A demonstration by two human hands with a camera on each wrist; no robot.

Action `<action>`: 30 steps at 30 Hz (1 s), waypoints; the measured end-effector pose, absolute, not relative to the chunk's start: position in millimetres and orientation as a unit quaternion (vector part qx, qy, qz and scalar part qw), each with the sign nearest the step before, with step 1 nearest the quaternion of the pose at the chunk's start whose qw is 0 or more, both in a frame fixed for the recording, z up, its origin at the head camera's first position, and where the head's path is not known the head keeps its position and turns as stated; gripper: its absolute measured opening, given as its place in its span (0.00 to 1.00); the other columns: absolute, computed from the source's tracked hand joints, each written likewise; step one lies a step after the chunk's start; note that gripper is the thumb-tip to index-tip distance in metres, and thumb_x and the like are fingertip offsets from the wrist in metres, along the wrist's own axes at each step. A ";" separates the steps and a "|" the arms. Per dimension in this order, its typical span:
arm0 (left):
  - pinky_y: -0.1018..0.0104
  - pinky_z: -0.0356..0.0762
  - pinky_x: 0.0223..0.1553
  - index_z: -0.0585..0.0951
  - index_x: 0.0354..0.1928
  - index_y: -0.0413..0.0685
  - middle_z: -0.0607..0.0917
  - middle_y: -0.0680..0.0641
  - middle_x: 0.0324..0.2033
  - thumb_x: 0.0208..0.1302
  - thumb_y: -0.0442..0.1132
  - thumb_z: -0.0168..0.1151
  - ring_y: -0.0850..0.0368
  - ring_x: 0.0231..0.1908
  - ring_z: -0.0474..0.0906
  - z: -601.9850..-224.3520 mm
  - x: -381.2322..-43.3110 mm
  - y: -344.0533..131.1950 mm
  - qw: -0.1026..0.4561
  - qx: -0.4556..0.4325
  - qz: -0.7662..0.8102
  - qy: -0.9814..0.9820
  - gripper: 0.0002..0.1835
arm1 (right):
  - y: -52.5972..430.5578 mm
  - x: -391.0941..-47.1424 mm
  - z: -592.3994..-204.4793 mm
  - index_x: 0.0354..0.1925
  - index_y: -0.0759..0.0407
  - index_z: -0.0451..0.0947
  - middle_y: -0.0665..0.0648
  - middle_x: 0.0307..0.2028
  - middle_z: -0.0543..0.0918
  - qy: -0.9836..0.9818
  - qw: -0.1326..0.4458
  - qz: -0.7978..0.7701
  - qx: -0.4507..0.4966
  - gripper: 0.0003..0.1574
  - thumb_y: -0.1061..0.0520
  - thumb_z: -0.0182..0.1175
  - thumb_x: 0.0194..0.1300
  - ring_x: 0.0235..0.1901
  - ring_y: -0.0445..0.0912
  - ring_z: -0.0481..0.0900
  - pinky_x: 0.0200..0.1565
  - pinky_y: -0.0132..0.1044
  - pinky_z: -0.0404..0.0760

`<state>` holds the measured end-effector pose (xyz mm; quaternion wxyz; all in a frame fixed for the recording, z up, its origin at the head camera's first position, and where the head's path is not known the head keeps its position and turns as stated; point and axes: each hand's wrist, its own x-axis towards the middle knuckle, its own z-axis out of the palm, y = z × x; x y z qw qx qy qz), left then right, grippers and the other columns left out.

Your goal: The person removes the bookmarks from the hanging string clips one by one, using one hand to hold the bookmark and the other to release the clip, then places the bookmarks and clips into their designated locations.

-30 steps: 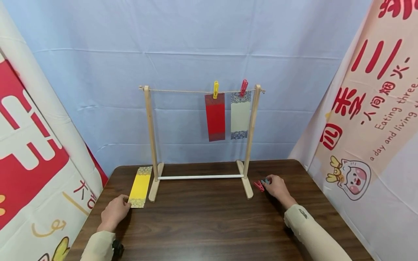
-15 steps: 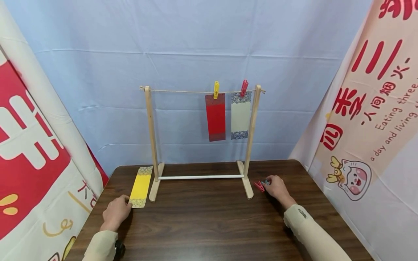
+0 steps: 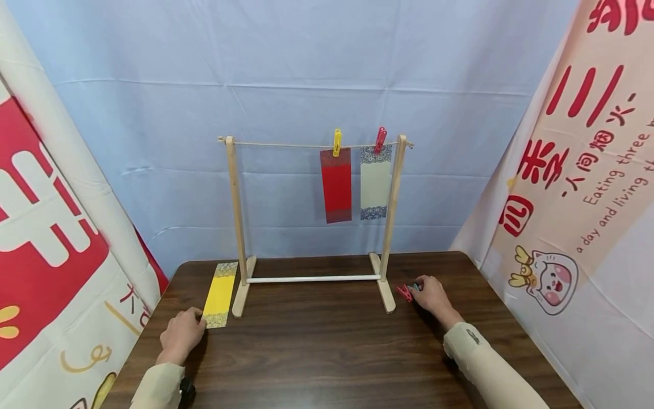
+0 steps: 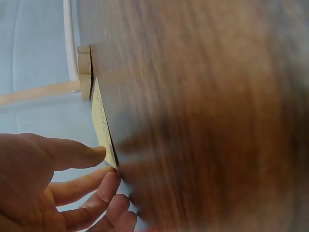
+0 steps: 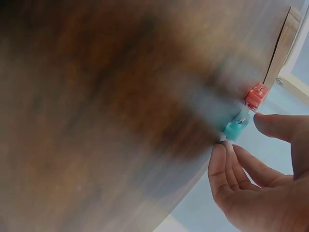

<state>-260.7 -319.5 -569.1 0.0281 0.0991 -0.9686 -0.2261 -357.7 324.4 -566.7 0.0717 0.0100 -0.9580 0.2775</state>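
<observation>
On the left of the table lies a yellow card (image 3: pixel 219 295) with patterned ends. My left hand (image 3: pixel 181 334) is at its near left corner; in the left wrist view the thumb (image 4: pixel 91 155) lies over the card (image 4: pixel 102 126) and a fingertip sits at its edge, pinching it. On the right, my right hand (image 3: pixel 432 295) holds a teal clothespin (image 5: pixel 236 126) between thumb and fingers, low over the table. A red clothespin (image 3: pixel 405 292) lies just beside it, on the stand's side.
Between the hands stands a wooden rack (image 3: pixel 236 210) with a string (image 3: pixel 281 144) across its top. A yellow clothespin (image 3: pixel 337 142) holds a red card (image 3: pixel 337 186) there; a red-pink clothespin (image 3: pixel 380 140) holds a white card (image 3: pixel 374 184). A white bar (image 3: pixel 311 279) joins the feet.
Both hands stay almost where they were, at the yellow card and the teal clothespin. The head view shifts slightly; the hanging cards look the same.
</observation>
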 end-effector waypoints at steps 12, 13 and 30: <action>0.33 0.81 0.38 0.82 0.58 0.31 0.84 0.30 0.46 0.75 0.42 0.58 0.30 0.45 0.83 -570.2 -255.1 -317.1 0.042 0.099 -0.241 -0.965 0.21 | 319.5 -346.5 -559.0 0.61 0.79 0.78 0.74 0.47 0.81 -0.952 0.107 0.286 0.017 0.26 0.59 0.64 0.75 0.44 0.63 0.81 0.50 0.62 0.81; 0.33 0.81 0.38 0.82 0.58 0.32 0.85 0.31 0.45 0.75 0.43 0.58 0.31 0.45 0.84 -570.4 -254.7 -316.9 0.043 0.099 -0.243 -0.964 0.21 | 319.4 -345.9 -558.4 0.61 0.79 0.78 0.74 0.47 0.81 -0.952 0.106 0.287 0.016 0.26 0.59 0.64 0.75 0.44 0.63 0.81 0.50 0.61 0.81; 0.43 0.82 0.37 0.81 0.63 0.30 0.86 0.38 0.43 0.75 0.45 0.63 0.46 0.38 0.83 -556.8 -252.3 -304.1 0.057 0.080 -0.259 -0.961 0.25 | 310.7 -344.0 -547.1 0.60 0.78 0.79 0.69 0.43 0.82 -0.941 0.152 0.301 0.041 0.25 0.59 0.65 0.75 0.42 0.60 0.81 0.47 0.59 0.82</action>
